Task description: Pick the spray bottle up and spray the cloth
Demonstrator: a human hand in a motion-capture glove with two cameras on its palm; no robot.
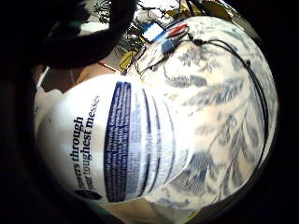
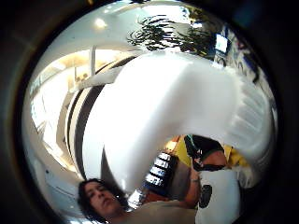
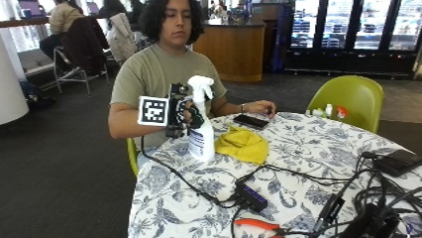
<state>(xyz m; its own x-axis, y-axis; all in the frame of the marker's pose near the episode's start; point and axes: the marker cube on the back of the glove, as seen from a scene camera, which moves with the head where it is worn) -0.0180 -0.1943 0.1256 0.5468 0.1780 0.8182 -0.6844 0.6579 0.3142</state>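
Observation:
In the outside view my gloved right hand (image 3: 186, 116) grips the neck of a white spray bottle (image 3: 201, 136), which is upright near the table's left edge. Whether its base touches the table I cannot tell. Its trigger head (image 3: 200, 83) stands above the hand. A crumpled yellow cloth (image 3: 244, 144) lies on the table just right of the bottle. The bottle's blue-printed label (image 1: 126, 144) fills the little finger side palm view, over the blue floral tablecloth (image 1: 224, 107). The white spray head (image 2: 187, 102) fills the thumb side view.
The person's bare left hand (image 3: 260, 106) rests by a black phone (image 3: 250, 121) behind the cloth. A black USB hub (image 3: 250, 196), cables, orange pliers (image 3: 260, 225) and a black box (image 3: 395, 161) lie toward the front and right. A green chair (image 3: 349, 99) stands behind the table.

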